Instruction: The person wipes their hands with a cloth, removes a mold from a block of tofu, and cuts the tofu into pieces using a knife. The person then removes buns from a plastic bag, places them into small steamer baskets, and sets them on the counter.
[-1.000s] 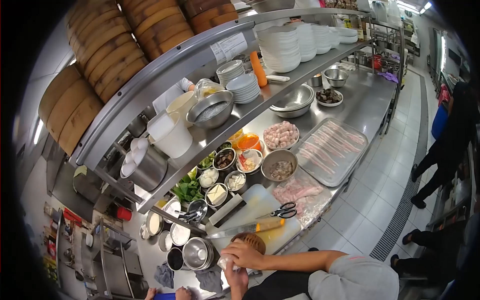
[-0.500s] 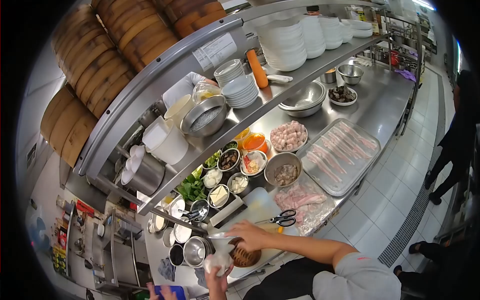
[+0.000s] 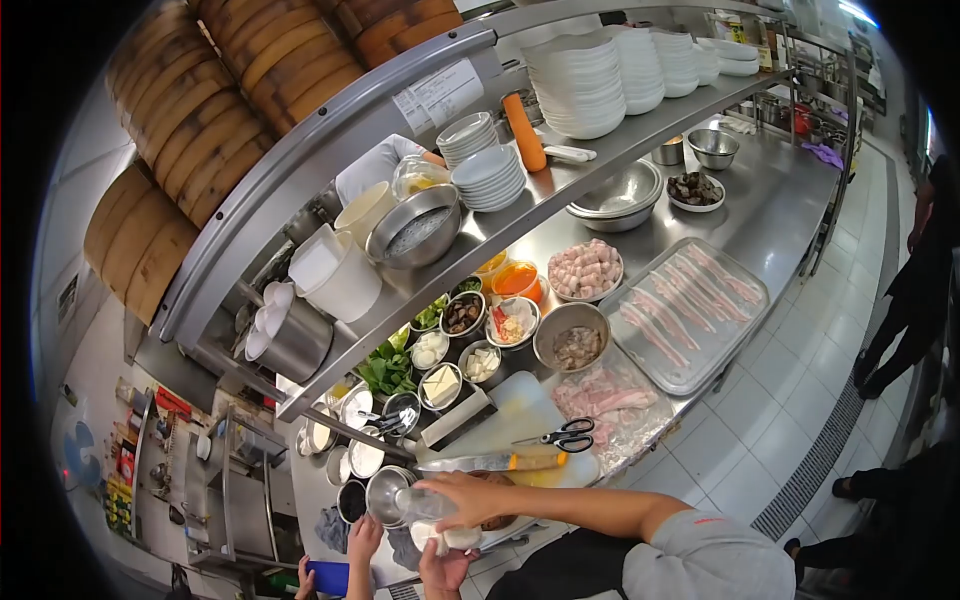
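Observation:
My right hand (image 3: 468,500) comes in from the right, its fingers closed on a clear plastic wrap (image 3: 425,505). Below it, my left hand (image 3: 440,572) is cupped with fingers closed around a soft white item (image 3: 427,536); whether it is one piece or several is unclear. Both hands meet at this item, beside nested metal bowls (image 3: 388,495). Partly hidden under my right forearm is a brown woven round object (image 3: 497,521). Behind my hands, a knife (image 3: 480,463) with an orange handle and black scissors (image 3: 572,437) lie on the cutting board (image 3: 525,400).
Another person's hand (image 3: 366,538) is left of mine, near a blue object (image 3: 328,578). Ingredient bowls stand behind the board, with raw meat on plastic (image 3: 610,395) and a tray of meat strips (image 3: 690,375) farther right. A metal shelf (image 3: 400,320) overhangs the table.
My right hand has moved left and down from the woven object to the white item in my left hand. The other person's hand has risen toward the metal bowls.

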Demonstrator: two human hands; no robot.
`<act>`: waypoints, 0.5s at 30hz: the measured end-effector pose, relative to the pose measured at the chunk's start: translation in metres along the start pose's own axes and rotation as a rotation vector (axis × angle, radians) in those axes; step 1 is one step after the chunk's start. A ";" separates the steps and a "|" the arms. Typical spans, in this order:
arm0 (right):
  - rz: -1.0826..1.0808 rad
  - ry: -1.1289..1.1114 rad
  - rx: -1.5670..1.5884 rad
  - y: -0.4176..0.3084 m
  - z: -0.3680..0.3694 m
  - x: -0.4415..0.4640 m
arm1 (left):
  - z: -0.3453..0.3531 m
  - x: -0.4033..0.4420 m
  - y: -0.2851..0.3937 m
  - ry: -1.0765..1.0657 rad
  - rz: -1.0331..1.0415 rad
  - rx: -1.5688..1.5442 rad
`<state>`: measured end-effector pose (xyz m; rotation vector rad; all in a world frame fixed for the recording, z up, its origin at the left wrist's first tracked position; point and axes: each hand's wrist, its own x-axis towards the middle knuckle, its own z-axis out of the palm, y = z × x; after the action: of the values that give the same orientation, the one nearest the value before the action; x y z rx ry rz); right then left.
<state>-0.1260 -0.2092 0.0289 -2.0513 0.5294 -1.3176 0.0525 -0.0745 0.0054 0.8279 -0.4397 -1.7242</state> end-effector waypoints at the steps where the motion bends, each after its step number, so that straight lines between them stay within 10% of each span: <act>1: 0.103 -0.170 0.092 0.005 0.002 -0.001 | -0.003 -0.001 0.000 -0.026 -0.004 0.077; 10: 0.453 -0.478 0.259 0.017 0.005 0.004 | -0.028 -0.015 -0.002 -0.039 -0.073 0.113; 15: 0.332 -0.224 0.244 -0.003 0.016 0.015 | -0.024 0.001 -0.023 -0.042 -0.029 -0.265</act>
<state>-0.1054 -0.2121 0.0359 -1.7888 0.5495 -0.8982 0.0539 -0.0649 -0.0266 0.6109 -0.2210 -1.7827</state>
